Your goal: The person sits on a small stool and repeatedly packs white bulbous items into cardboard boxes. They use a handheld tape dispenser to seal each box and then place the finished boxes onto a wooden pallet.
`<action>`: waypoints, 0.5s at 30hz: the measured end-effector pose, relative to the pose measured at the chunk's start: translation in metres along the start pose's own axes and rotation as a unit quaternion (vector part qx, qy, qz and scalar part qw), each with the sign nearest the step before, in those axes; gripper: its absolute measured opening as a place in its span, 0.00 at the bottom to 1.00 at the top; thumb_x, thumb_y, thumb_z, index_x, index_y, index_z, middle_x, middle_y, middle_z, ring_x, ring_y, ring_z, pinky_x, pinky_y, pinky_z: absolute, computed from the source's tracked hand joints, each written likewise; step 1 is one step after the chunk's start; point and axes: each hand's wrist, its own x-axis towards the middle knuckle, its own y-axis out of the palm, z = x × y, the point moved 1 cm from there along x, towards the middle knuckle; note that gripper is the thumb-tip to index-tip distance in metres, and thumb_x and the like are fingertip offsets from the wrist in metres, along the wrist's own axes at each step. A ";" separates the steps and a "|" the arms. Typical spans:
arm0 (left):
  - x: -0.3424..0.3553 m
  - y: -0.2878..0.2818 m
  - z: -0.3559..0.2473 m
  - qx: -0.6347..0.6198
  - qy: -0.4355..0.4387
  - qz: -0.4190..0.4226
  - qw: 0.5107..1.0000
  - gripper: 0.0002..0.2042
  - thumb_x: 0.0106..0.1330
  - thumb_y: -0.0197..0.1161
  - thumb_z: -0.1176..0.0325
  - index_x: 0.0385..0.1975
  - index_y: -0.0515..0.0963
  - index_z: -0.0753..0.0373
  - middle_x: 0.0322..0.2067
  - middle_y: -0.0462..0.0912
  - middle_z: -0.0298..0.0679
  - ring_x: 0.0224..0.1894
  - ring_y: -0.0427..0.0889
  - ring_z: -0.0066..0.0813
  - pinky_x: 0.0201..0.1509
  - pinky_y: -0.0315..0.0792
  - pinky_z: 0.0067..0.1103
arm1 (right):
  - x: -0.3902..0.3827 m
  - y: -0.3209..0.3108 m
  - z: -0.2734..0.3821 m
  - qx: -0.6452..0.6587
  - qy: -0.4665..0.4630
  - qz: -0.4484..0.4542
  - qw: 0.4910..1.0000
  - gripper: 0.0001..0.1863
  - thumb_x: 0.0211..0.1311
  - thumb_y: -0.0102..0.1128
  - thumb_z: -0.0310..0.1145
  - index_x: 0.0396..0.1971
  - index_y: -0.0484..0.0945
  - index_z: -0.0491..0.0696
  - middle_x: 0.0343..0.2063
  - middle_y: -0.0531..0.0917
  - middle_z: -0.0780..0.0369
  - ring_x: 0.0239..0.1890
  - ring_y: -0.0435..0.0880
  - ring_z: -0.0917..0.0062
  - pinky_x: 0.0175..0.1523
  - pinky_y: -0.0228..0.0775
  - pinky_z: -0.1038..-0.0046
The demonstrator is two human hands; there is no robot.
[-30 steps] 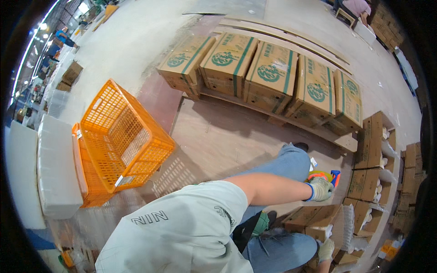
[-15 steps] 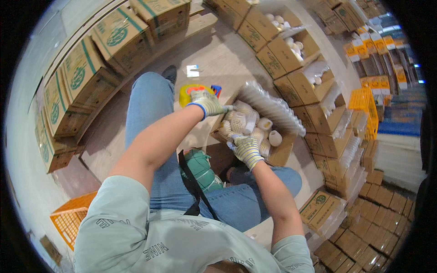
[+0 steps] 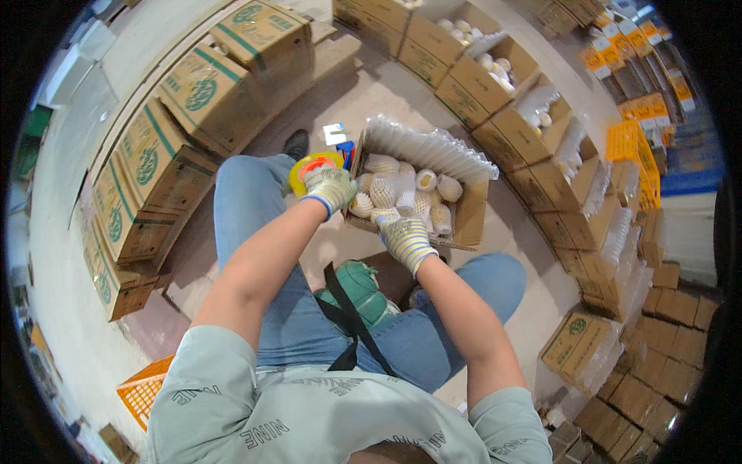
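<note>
A brown cardboard box [image 3: 469, 213] stands tilted in front of me, filled with several pale round fruits [image 3: 450, 187] in white foam nets. My left hand [image 3: 330, 189], in a striped knit glove, is closed at the box's left wall, its fingertips partly hidden. Just behind it is a yellow tape roll [image 3: 297, 179] with an orange-red centre, next to a blue tool part [image 3: 346, 155]. Over the box's near rim lies my right hand [image 3: 406, 240], gloved alike and closed, its fingers against the netted fruit. Clear bubble wrap [image 3: 433, 147] drapes over the far wall.
Open boxes of fruit [image 3: 479, 89] line the right side, a yellow crate [image 3: 634, 158] behind them. Closed green-printed cartons [image 3: 151, 155] stand along the left. An orange crate [image 3: 143, 390] is at lower left. A green bundle [image 3: 355, 290] sits between my legs.
The box with its fruit has shifted left, and the tape roll has moved left too. Both hands have moved left with the box. My view has also turned slightly.
</note>
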 end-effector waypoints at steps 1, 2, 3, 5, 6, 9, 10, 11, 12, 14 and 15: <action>-0.005 0.004 0.018 0.013 -0.018 -0.011 1.000 0.21 0.59 0.48 0.50 0.40 0.83 0.55 0.41 0.83 0.46 0.45 0.81 0.45 0.49 0.71 0.41 | 0.010 -0.007 0.012 0.006 -0.026 -0.006 1.000 0.11 0.62 0.49 0.38 0.35 0.78 0.50 0.28 0.84 0.54 0.33 0.84 0.60 0.47 0.70 0.59; -0.005 0.005 0.031 0.002 -0.036 0.015 0.999 0.21 0.59 0.47 0.50 0.40 0.83 0.54 0.41 0.83 0.45 0.45 0.81 0.45 0.49 0.71 0.40 | 0.013 -0.020 0.015 0.078 -0.061 -0.005 0.995 0.14 0.64 0.46 0.42 0.37 0.77 0.50 0.30 0.84 0.53 0.35 0.83 0.58 0.51 0.68 0.58; -0.008 0.004 0.038 -0.018 -0.040 0.013 0.999 0.23 0.60 0.46 0.47 0.42 0.82 0.52 0.43 0.83 0.44 0.47 0.80 0.44 0.52 0.69 0.40 | 0.015 -0.030 0.011 0.158 -0.092 -0.044 0.982 0.15 0.65 0.46 0.45 0.39 0.76 0.50 0.33 0.83 0.52 0.39 0.81 0.57 0.51 0.68 0.57; -0.017 0.000 0.030 -0.036 -0.057 -0.027 0.997 0.25 0.61 0.45 0.41 0.46 0.81 0.50 0.45 0.82 0.45 0.49 0.79 0.44 0.56 0.65 0.41 | 0.036 -0.022 -0.014 0.096 -0.046 -0.056 0.993 0.16 0.63 0.49 0.45 0.42 0.77 0.52 0.40 0.81 0.52 0.41 0.80 0.58 0.50 0.68 0.57; -0.015 0.007 0.034 -0.050 -0.100 -0.010 0.994 0.28 0.62 0.43 0.37 0.48 0.79 0.49 0.47 0.81 0.46 0.51 0.78 0.45 0.58 0.63 0.42 | 0.048 -0.051 0.000 0.171 0.044 -0.092 0.980 0.16 0.63 0.50 0.43 0.46 0.76 0.52 0.44 0.79 0.53 0.46 0.78 0.59 0.52 0.68 0.58; -0.009 0.027 0.025 -0.114 -0.126 -0.090 0.981 0.26 0.64 0.45 0.38 0.43 0.78 0.53 0.43 0.80 0.52 0.49 0.76 0.50 0.55 0.64 0.44 | 0.102 -0.031 -0.007 0.026 0.010 -0.210 0.977 0.21 0.60 0.51 0.42 0.52 0.74 0.50 0.49 0.77 0.53 0.53 0.74 0.59 0.57 0.64 0.58; -0.009 0.030 0.022 -0.135 -0.126 -0.115 0.976 0.25 0.63 0.47 0.39 0.41 0.78 0.55 0.41 0.80 0.54 0.48 0.76 0.52 0.54 0.64 0.45 | 0.118 -0.021 -0.002 -0.007 -0.006 -0.229 0.973 0.26 0.58 0.53 0.43 0.55 0.70 0.47 0.53 0.75 0.54 0.58 0.70 0.60 0.62 0.58 0.56; -0.003 0.034 0.017 -0.141 -0.135 -0.123 0.973 0.24 0.63 0.49 0.41 0.40 0.78 0.56 0.40 0.79 0.55 0.48 0.75 0.53 0.55 0.62 0.46 | 0.131 -0.013 -0.003 -0.004 0.030 -0.128 0.991 0.30 0.57 0.53 0.45 0.59 0.68 0.47 0.60 0.67 0.52 0.63 0.63 0.57 0.66 0.50 0.51; 0.001 0.037 0.014 -0.138 -0.123 -0.134 0.973 0.24 0.62 0.50 0.42 0.40 0.78 0.57 0.40 0.79 0.55 0.49 0.74 0.53 0.56 0.61 0.46 | 0.140 0.005 -0.001 -0.051 0.066 -0.118 0.990 0.32 0.57 0.53 0.46 0.60 0.66 0.47 0.63 0.63 0.51 0.65 0.59 0.55 0.67 0.45 0.49; 0.000 0.038 0.016 -0.127 -0.111 -0.143 0.975 0.23 0.61 0.52 0.44 0.40 0.78 0.57 0.41 0.78 0.56 0.50 0.72 0.55 0.57 0.60 0.46 | 0.142 0.024 0.004 -0.037 0.079 -0.090 0.992 0.35 0.56 0.51 0.50 0.62 0.64 0.47 0.68 0.51 0.49 0.70 0.45 0.50 0.69 0.33 0.44; -0.003 0.038 0.017 -0.120 -0.102 -0.140 0.978 0.22 0.60 0.53 0.45 0.40 0.79 0.58 0.42 0.77 0.57 0.51 0.71 0.56 0.57 0.59 0.46 | 0.135 0.016 0.002 -0.032 0.062 -0.040 0.997 0.37 0.54 0.52 0.53 0.62 0.65 0.48 0.68 0.52 0.48 0.70 0.45 0.50 0.69 0.34 0.44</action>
